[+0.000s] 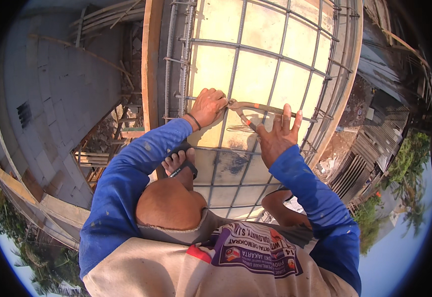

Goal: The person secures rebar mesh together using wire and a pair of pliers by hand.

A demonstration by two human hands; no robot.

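A grid of steel rebar (pixel 237 64) lies over pale yellow panels (pixel 215 59). At one of its crossings, my left hand (pixel 210 106) has its fingers pinched together; whatever is between them is hidden. My right hand (pixel 279 133) holds a pair of end-cutting pincers (pixel 248 106) by their spread handles, two fingers stretched past the upper handle. The pincers' jaws meet the same crossing, right beside my left fingertips. Below the handles, a few thin wires (pixel 240 128) show above the panel, and I cannot tell whether they hang from my hand.
Bundled bars (pixel 185 64) with stirrups run along the left, beside a wooden form board (pixel 152 64). A concrete edge (pixel 342 99) borders the right, dropping to ground and corrugated sheets (pixel 381 133). A grey block wall (pixel 52 99) stands left. My sandalled foot (pixel 181 166) is near my left forearm.
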